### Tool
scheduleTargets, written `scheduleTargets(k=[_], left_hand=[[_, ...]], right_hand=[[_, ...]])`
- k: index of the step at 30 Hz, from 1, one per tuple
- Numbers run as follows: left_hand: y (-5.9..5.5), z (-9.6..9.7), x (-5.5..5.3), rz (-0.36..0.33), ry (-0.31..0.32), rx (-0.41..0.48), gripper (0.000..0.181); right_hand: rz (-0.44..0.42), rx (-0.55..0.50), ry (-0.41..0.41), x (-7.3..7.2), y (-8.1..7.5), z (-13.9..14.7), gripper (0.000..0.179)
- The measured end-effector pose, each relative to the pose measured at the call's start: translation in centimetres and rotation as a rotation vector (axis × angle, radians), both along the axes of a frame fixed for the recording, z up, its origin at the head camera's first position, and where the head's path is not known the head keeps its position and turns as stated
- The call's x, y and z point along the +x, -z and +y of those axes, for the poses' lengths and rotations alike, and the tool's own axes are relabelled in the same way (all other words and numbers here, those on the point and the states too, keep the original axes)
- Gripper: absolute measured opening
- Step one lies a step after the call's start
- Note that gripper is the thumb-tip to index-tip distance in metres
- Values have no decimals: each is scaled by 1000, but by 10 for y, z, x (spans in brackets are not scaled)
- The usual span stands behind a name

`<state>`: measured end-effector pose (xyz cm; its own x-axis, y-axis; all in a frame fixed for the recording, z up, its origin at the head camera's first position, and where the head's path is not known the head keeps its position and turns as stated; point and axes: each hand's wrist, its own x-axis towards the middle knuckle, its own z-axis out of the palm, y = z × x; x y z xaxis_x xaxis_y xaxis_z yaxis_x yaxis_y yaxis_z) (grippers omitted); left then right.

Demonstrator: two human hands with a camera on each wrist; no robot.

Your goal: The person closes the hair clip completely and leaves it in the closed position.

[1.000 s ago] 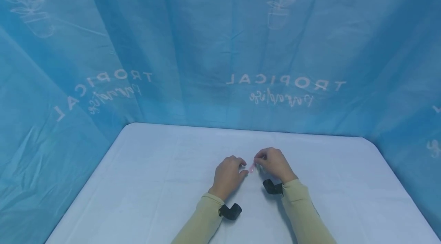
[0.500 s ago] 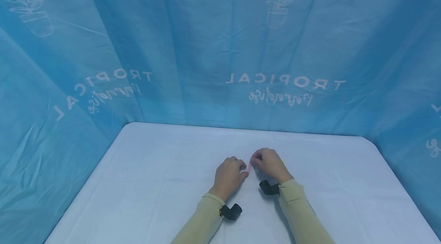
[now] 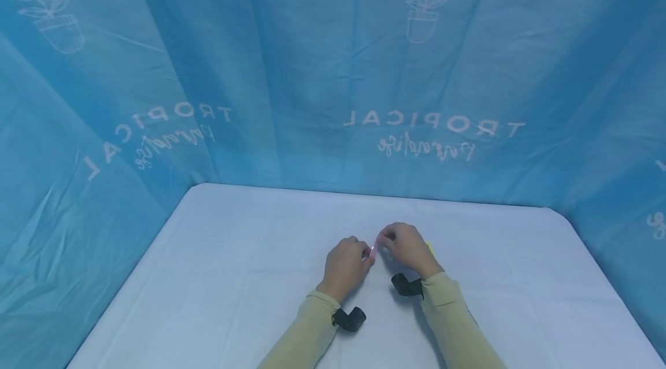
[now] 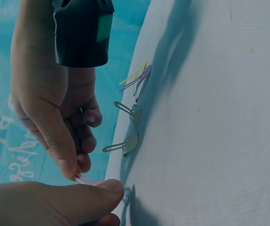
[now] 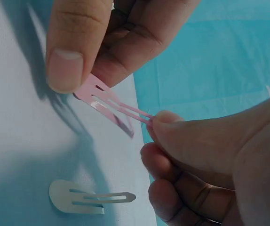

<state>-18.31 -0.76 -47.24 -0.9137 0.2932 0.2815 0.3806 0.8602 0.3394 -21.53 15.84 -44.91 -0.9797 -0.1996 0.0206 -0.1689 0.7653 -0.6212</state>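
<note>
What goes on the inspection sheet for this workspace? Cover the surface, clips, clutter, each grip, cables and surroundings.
Surface: white cover, lightly creased.
Job's things: pink clip held snapped open; upper pale clip, lower pale clip, yellow clip and purple clip on the cover; whether yellow and purple touch, cannot tell.
Clutter: nothing seen.
Left grip: pinches the pink clip's rounded end.
Right grip: pinches its narrow tongue.
Cables: nothing seen.
Surroundings: blue curtain with mirrored TROPICAL Paradise lettering and potted-plant drawings; pale sleeves.
</note>
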Motion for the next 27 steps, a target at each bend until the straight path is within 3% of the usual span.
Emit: scheduleTargets(k=[7, 27], left_hand=[[-3, 1, 0, 1, -2, 44, 13], [-7, -5, -3, -46, -32, 105, 9]], right_hand=[[54, -33, -8, 2, -2, -1, 10], [55, -78, -95, 1, -1, 4, 21]])
